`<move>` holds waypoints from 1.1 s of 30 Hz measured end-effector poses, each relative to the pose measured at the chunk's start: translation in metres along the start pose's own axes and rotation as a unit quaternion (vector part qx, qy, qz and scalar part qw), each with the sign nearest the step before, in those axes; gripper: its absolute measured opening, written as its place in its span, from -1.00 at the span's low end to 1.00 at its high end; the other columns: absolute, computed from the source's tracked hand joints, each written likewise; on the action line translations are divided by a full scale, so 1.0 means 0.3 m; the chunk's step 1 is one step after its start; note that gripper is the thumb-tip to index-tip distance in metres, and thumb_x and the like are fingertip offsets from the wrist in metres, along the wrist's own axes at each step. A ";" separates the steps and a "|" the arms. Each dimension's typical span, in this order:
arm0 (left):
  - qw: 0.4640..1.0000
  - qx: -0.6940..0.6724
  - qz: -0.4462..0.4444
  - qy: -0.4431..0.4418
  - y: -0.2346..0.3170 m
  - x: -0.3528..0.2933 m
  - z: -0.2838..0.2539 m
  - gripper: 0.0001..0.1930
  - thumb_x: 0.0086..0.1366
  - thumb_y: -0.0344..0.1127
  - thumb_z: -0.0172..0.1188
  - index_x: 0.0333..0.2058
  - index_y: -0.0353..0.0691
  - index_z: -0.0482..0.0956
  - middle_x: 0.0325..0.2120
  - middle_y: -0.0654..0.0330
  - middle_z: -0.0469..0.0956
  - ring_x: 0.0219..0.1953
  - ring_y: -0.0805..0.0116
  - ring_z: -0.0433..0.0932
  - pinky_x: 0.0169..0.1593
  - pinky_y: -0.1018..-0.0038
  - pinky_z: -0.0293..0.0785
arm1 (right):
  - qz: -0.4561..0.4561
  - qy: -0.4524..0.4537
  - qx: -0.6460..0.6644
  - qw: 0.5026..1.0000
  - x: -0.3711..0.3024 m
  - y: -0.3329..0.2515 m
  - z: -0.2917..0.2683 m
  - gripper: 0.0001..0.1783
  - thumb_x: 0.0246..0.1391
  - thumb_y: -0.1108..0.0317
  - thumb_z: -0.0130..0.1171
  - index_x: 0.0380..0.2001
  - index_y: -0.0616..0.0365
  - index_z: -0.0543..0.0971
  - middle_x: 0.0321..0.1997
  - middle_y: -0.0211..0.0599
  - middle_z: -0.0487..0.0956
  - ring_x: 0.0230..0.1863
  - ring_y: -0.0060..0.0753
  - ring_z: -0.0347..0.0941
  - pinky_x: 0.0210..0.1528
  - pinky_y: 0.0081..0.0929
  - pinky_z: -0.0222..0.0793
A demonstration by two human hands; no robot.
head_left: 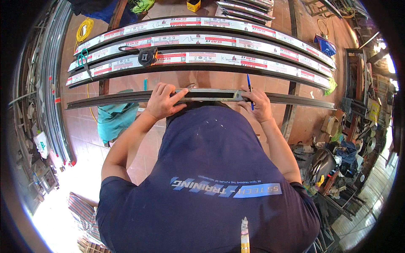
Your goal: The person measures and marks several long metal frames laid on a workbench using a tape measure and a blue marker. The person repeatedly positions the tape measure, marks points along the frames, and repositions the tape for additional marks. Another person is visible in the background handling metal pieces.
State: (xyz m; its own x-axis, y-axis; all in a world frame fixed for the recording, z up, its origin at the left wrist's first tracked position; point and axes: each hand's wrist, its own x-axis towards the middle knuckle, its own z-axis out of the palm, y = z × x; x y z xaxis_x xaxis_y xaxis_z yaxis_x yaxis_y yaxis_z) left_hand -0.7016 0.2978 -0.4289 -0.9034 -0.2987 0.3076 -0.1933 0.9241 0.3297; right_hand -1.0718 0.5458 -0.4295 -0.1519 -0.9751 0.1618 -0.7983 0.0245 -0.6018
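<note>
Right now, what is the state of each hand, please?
Left hand: closed on the left end of the short metal bar.
Right hand: closed, holding the blue pen, at the bar's right end.

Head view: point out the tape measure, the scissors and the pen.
Tape measure (147, 57): head view, middle of its case.
Scissors (86, 66): head view, blades just below the handles.
Pen (249, 85): head view, upper part of its barrel.
</note>
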 end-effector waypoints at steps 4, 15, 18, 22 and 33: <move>0.999 0.031 -0.013 0.023 -0.008 -0.035 0.019 -0.26 0.02 -0.04 0.75 0.24 0.13 0.78 -0.12 0.25 0.45 -0.04 0.12 0.49 0.15 0.12 0.48 | -0.041 0.024 0.011 0.999 -0.002 0.020 0.007 -0.47 -0.01 0.25 0.75 0.05 -0.04 0.78 0.15 -0.32 0.85 0.02 -0.04 0.79 0.14 -0.11 0.67; 0.996 0.080 0.029 0.004 -0.117 0.064 0.036 -0.16 -0.03 -0.06 0.73 0.30 -0.01 0.72 -0.06 0.22 0.46 0.01 0.13 0.51 0.15 0.10 0.44 | 0.009 -0.014 -0.001 1.000 0.122 0.090 -0.005 -0.63 0.21 0.16 0.65 -0.01 0.00 0.76 -0.10 -0.16 0.83 -0.10 0.03 0.78 -0.06 -0.06 0.68; 0.996 0.089 0.016 0.014 -0.124 0.059 0.062 -0.16 0.03 -0.06 0.71 0.34 -0.02 0.67 -0.04 0.20 0.47 0.05 0.12 0.51 0.18 0.08 0.41 | -0.016 -0.009 -0.004 1.000 0.152 0.124 0.004 -0.67 0.28 0.15 0.60 0.01 0.00 0.76 -0.12 -0.14 0.83 -0.12 0.07 0.79 -0.09 -0.04 0.69; 0.997 0.063 -0.023 -0.025 -0.112 0.035 0.098 -0.08 -0.08 -0.17 0.72 0.35 -0.05 0.62 0.02 0.14 0.46 0.16 0.04 0.52 0.19 0.04 0.50 | 0.034 -0.081 -0.018 0.996 0.124 0.149 0.033 -0.69 0.35 0.13 0.54 0.05 -0.02 0.76 -0.16 -0.12 0.83 -0.17 0.13 0.79 -0.15 0.01 0.70; 0.983 -0.044 -0.097 -0.148 -0.105 0.035 0.086 0.00 -0.28 -0.28 0.79 0.28 -0.11 0.61 0.10 0.09 0.46 0.25 -0.06 0.53 0.22 0.04 0.65 | 0.023 -0.058 -0.031 0.998 0.075 0.147 0.089 -0.70 0.31 0.18 0.54 0.00 0.02 0.73 -0.29 -0.09 0.78 -0.27 0.16 0.77 -0.24 0.03 0.68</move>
State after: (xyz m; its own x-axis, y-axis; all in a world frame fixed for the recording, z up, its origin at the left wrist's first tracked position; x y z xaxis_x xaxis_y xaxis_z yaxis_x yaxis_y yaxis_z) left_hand -0.7149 0.2715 -0.4590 -0.9269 -0.3735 -0.0381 -0.3517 0.8284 0.4359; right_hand -1.0948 0.5192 -0.4732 -0.1242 -0.9914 0.0416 -0.8275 0.0804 -0.5556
